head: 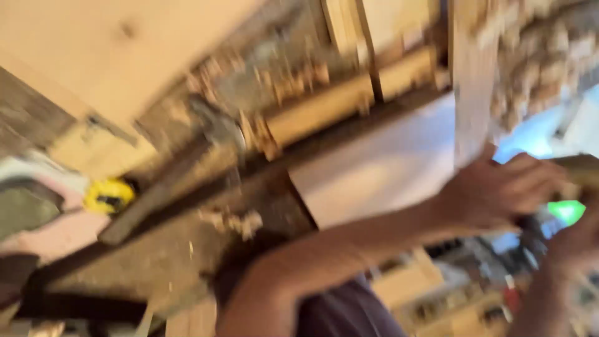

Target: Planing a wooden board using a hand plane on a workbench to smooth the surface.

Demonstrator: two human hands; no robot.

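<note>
The whole view is blurred by motion. My left hand point(499, 193) reaches to the right, just below the end of a pale wooden plank point(471, 81). Its fingers curl around a brownish wooden piece point(580, 167) at the right edge. My right hand point(575, 244) is lower, cut by the frame edge, close to a bright green object point(566, 212). Its fingers are too smeared to read. My left forearm crosses over a white sheet point(380, 165).
A hammer point(181, 175) lies on the worn, shaving-strewn workbench point(143, 262), with a yellow tape measure point(109, 195) to its left. A large pale board point(106, 43) fills the upper left. Wooden blocks point(324, 106) and cluttered shelves point(462, 306) surround the hands.
</note>
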